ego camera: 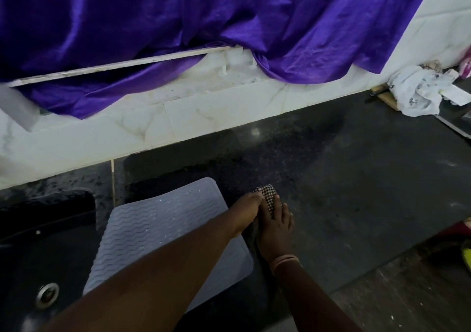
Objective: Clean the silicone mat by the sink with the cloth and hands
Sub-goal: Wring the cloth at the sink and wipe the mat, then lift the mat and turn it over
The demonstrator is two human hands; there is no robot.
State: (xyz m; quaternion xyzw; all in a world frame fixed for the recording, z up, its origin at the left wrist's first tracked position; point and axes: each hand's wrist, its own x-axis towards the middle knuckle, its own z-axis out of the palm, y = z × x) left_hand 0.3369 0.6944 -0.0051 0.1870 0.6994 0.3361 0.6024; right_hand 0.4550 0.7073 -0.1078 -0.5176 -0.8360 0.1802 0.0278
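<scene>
**Both Hands Meet on the Cloth Beside the Mat**

Dark, speckled stone makes up the counter, with white tiles and shiny purple fabric behind it. At nine o'clock sits the black sink with its round metal drain. Next comes the silicone mat, pale, bendy, with wavy ridges and round corners, lying flat by the sink. The left hand reaches across the mat, fingers curled onto the checked cloth. The right hand, at three o'clock from the mat, lies spread on the cloth, pressing it down. I think the cloth is being bunched up for wiping. Next, it needs sliding onto the mat and rubbing along the ridges.
</scene>
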